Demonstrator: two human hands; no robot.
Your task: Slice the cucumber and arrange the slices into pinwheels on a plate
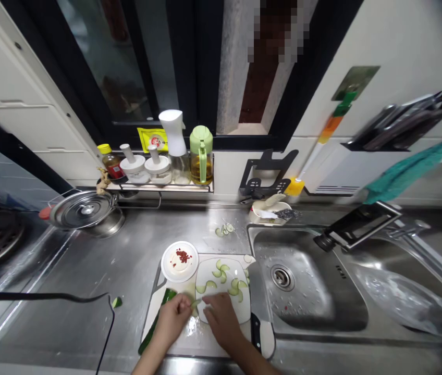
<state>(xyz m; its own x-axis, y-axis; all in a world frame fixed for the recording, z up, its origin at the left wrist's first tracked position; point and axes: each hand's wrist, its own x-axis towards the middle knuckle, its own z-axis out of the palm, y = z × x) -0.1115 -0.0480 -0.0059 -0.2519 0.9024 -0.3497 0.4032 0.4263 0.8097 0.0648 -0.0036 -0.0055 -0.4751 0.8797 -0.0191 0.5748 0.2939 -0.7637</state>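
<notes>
My left hand is closed at the fingertips around pale green cucumber slices near the plate's left edge. Fingers apart, my right hand hovers over or touches the lower part of the white plate, its fingertips close to those slices. More cucumber slices lie in curved groups on the plate. A dark green cucumber piece rests at the cutting board's left side, partly behind my left hand. To the right of my right hand is a knife with a black handle.
The cutting board sits left of the sink. A white dish with red bits stands at its top left. Cucumber scraps lie behind. A lidded pot and a condiment rack are farther back. A black cable crosses the left.
</notes>
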